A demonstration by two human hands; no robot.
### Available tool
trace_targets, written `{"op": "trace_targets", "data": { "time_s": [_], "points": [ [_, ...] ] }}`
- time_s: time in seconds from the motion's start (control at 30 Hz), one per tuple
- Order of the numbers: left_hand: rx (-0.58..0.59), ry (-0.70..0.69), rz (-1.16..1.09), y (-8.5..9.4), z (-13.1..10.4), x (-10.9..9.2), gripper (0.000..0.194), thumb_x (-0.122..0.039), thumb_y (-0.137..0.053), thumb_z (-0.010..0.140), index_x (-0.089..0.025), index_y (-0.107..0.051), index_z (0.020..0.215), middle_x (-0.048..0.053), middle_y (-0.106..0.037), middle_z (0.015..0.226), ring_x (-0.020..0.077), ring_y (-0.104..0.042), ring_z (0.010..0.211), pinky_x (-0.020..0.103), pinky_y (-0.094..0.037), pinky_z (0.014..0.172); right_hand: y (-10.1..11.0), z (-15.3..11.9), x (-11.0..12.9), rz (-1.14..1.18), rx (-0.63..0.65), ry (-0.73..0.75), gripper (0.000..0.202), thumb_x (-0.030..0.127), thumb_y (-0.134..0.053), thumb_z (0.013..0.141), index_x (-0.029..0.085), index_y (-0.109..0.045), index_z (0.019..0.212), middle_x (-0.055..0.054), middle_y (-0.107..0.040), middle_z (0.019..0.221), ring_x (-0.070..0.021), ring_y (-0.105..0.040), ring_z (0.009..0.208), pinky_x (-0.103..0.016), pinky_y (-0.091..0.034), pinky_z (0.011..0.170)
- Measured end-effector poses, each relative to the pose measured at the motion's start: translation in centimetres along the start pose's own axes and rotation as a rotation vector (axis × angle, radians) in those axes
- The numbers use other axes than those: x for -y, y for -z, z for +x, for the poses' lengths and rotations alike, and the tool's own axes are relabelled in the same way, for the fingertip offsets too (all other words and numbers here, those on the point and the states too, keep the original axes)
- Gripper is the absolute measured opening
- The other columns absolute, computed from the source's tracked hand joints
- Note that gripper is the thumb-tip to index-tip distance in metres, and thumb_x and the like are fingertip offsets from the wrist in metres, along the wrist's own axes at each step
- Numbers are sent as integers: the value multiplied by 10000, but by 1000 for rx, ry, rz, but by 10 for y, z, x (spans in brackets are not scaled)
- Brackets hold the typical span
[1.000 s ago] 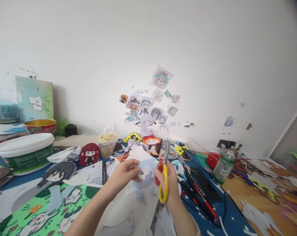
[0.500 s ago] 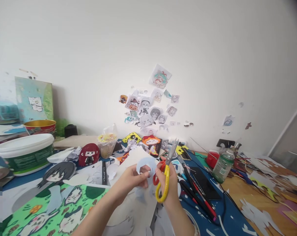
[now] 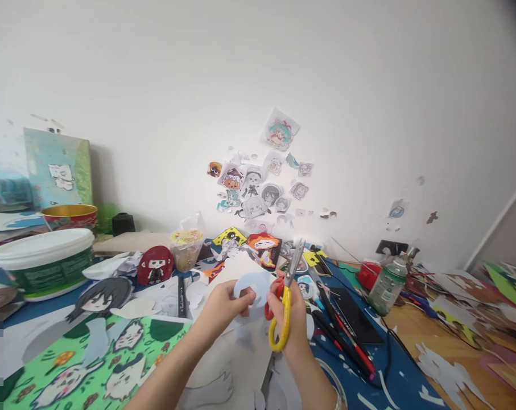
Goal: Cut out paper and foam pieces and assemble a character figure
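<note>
So, the pale blue paper (image 3: 264,283) was held up in the middle, above the white sheets on the counter (image 3: 347,390), between both hands. Its left edge was pinched by the left hand (image 3: 228,304), with the thumb laid across it and the fingers bent in, pretty much closed. That forearm was angled up and inward from the bottom, palm side turned toward the other hand.

The yellow and red scissors (image 3: 287,310) were gripped in the right hand (image 3: 295,310), fingers curled round the handles, blades pointed up and a bit right, almost together. The paper's right edge was kept right by those fingertips, though whether it was pinched there can't be told. The right forearm was raised more steeply, leaned slightly left.

Black and red markers (image 3: 347,341) were scattered just right of that wrist, and a green drawing (image 3: 91,364) was spread left of the left forearm.
</note>
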State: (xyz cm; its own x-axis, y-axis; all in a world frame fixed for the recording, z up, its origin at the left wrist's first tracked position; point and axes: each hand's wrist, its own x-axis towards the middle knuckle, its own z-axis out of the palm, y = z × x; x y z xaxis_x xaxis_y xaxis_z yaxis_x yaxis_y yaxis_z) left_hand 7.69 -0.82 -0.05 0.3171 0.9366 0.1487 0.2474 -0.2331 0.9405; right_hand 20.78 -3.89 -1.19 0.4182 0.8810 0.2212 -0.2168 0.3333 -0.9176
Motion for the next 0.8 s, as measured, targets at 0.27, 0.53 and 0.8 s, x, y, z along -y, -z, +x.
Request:
{"op": "trace_targets", "data": {
  "time_s": [0.27,0.53,0.8],
  "points": [
    [-274,-19,473,28,9,17,201,-349,-438,737,-199,-561,685,29,-639,669,199,-593,616,278,-383,582,4,4,3,28,-35,0,445,193,-619,586,211,-505,1016,71,-529,666,-54,-453,409,-179,-392,384],
    [-29,13,-56,18,9,8,374,-509,-351,801,-182,-507,709,-13,-553,524,140,-540,449,250,-414,469,7,6,1,31,16,-28,419,209,-629,591,203,-521,996,59,-553,699,-77,-515,476,-190,-440,443],
    [-36,31,-170,18,9,10,353,-496,-525,723,-160,-540,615,-29,-528,409,101,-505,392,212,-416,445,9,16,-18,-165,46,1,435,262,-658,591,183,-532,1000,26,-568,684,-152,-596,617,-242,-487,555]
  ]
}}
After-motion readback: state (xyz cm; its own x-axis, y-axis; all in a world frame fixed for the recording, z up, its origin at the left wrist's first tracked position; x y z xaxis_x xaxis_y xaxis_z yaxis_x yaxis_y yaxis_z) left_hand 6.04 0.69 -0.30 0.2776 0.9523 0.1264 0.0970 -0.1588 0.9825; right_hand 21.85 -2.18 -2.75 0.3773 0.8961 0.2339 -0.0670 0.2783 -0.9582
